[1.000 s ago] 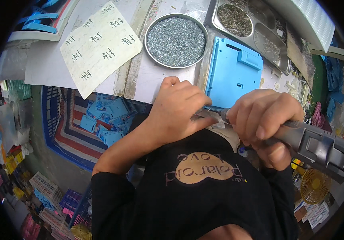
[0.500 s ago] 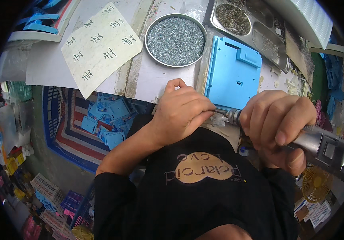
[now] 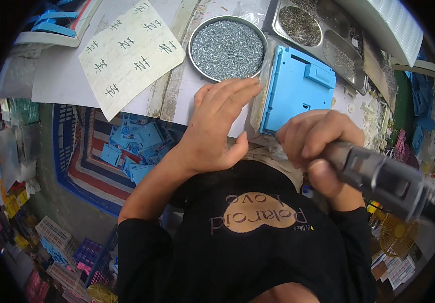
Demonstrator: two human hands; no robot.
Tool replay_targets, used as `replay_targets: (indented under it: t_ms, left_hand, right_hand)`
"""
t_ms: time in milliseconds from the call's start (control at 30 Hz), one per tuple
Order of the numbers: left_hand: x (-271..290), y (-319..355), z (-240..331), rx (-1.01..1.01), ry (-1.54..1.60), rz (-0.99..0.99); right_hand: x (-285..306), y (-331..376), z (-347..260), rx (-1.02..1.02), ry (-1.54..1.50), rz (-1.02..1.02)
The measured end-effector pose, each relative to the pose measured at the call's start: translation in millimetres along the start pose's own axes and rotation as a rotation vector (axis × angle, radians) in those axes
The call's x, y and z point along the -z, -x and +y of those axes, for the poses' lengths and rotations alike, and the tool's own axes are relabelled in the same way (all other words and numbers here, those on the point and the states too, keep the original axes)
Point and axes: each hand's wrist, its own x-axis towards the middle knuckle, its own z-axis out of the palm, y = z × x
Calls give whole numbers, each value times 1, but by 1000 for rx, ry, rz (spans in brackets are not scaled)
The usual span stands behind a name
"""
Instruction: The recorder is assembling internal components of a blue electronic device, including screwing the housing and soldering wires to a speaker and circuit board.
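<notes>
In the head view, we hold the grey driver (image 3: 379, 177) in our right hand (image 3: 323, 141), fingers wrapped around its body. Its tip is hidden by the hand near the close edge of the blue case (image 3: 298, 91), so we cannot tell whether it touches. The case lies on the worktop (image 3: 58, 81), right of the dish (image 3: 190, 53) of screws (image 3: 227, 50). Our left hand (image 3: 217, 123) is loosely spread, thumb apart, fingertips between the dish's lower rim and the case's left side; we see nothing gripped in it. We judge the step in hand to be screwing into the case. The next move calls for lining the tip up squarely on a screw, with the left hand steadying the case.
</notes>
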Motion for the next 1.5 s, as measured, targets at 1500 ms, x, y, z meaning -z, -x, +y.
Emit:
replay_targets:
  t_ms: [1500]
  left_hand:
    - [-67, -125, -11, -189, -403, -58]
  right_hand:
    - [106, 31, -47, 168, -84, 249]
